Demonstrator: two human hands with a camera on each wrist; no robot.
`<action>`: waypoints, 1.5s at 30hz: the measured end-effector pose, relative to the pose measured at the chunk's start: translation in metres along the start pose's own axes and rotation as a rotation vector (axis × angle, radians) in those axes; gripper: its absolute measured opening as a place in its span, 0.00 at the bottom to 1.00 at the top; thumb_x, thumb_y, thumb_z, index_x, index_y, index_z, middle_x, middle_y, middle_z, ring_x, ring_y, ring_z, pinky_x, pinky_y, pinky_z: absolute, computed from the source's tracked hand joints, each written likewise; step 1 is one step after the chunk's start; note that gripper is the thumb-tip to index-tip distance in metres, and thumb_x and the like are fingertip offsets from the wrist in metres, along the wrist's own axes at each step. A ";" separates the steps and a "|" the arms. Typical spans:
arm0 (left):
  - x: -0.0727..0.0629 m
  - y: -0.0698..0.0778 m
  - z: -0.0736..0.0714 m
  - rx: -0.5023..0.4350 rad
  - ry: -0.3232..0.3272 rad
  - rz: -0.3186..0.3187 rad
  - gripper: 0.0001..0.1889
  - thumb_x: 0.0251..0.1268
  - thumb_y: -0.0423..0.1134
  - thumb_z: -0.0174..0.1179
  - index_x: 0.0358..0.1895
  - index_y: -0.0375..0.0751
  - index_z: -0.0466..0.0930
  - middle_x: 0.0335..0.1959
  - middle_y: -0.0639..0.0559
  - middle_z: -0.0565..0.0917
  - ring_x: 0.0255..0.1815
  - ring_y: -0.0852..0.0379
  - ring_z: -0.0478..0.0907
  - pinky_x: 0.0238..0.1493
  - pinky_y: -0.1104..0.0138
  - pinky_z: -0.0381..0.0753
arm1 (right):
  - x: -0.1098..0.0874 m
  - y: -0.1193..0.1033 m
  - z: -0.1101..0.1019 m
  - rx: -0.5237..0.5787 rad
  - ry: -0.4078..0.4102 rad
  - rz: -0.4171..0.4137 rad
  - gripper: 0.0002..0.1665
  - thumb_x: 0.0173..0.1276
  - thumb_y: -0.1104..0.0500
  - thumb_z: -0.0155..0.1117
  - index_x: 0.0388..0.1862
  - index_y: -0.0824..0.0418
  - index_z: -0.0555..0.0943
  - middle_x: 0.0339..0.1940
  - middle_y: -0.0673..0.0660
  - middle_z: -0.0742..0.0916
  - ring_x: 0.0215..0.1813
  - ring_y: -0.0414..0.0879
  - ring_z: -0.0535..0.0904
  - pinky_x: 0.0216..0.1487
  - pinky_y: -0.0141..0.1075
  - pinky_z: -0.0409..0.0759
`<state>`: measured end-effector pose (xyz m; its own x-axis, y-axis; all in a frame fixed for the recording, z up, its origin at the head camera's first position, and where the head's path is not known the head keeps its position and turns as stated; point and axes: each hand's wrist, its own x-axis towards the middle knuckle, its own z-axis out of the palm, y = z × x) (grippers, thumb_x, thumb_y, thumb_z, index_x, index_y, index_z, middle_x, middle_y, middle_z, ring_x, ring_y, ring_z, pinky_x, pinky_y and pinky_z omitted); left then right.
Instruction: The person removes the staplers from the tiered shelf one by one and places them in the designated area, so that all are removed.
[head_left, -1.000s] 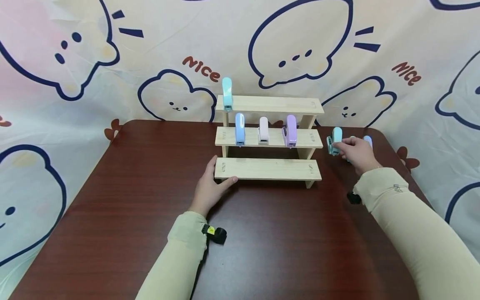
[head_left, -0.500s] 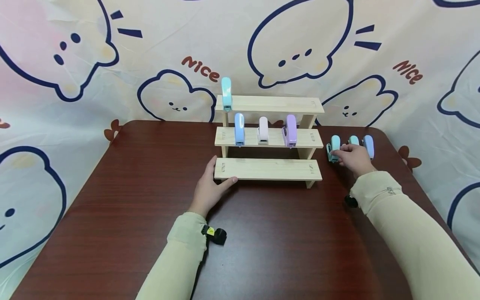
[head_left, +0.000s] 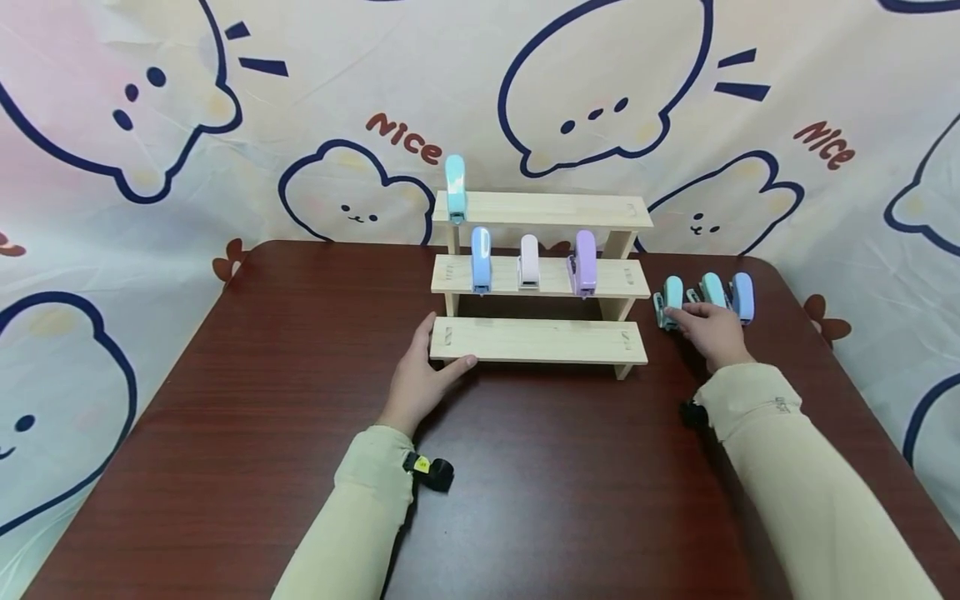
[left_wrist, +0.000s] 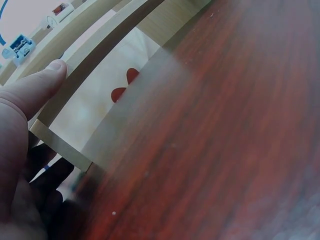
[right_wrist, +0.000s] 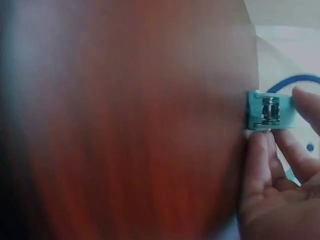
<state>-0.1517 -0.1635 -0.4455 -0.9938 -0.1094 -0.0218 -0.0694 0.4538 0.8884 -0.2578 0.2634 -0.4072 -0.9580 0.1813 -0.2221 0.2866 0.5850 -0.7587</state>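
My left hand point(head_left: 422, 379) grips the left end of a pale wooden three-step rack point(head_left: 540, 340), thumb along the front edge of the lowest step and fingers round its side. In the left wrist view the thumb lies on the plank and the fingers curl past the end support. My right hand point(head_left: 712, 332) pinches a teal stapler point(head_left: 672, 297) at the table's right side; the right wrist view has the stapler point(right_wrist: 270, 111) between thumb and fingers, its base at the tabletop. Beside it stand another teal stapler point(head_left: 713, 288) and a blue stapler point(head_left: 742, 297), both partly hidden.
On the top step stands a light-blue stapler point(head_left: 455, 188) at the left end. The middle step bears a blue stapler point(head_left: 481, 260), a white stapler point(head_left: 528, 262) and a purple stapler point(head_left: 585, 263). A printed curtain point(head_left: 315, 75) hangs behind the dark-red wooden table point(head_left: 262, 400).
My right hand has brought the teal stapler down to the table, left of the other teal and the blue staplers, which show more fully. The left hand keeps its grip on the rack.
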 end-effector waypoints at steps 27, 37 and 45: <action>-0.003 -0.003 -0.003 -0.007 -0.001 -0.008 0.54 0.58 0.59 0.71 0.82 0.54 0.47 0.78 0.52 0.61 0.77 0.53 0.58 0.74 0.50 0.59 | -0.023 0.020 0.030 0.116 0.285 -0.054 0.33 0.68 0.43 0.68 0.65 0.62 0.79 0.51 0.54 0.81 0.50 0.41 0.74 0.44 0.28 0.71; 0.001 0.001 0.001 -0.010 -0.016 0.009 0.54 0.58 0.59 0.71 0.82 0.54 0.47 0.78 0.52 0.63 0.76 0.52 0.60 0.73 0.49 0.61 | -0.018 0.022 0.027 0.087 0.298 0.018 0.33 0.68 0.41 0.67 0.64 0.61 0.80 0.56 0.57 0.81 0.54 0.44 0.71 0.44 0.30 0.70; -0.001 -0.002 -0.002 -0.028 0.012 0.000 0.54 0.58 0.59 0.71 0.82 0.54 0.47 0.78 0.53 0.61 0.77 0.54 0.58 0.74 0.51 0.59 | -0.011 0.013 0.029 0.048 0.298 -0.015 0.33 0.68 0.42 0.67 0.63 0.61 0.80 0.55 0.58 0.82 0.54 0.46 0.73 0.45 0.33 0.70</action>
<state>-0.1503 -0.1661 -0.4465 -0.9926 -0.1198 -0.0171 -0.0673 0.4291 0.9007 -0.2435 0.2460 -0.4329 -0.9156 0.4012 -0.0268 0.2654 0.5529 -0.7898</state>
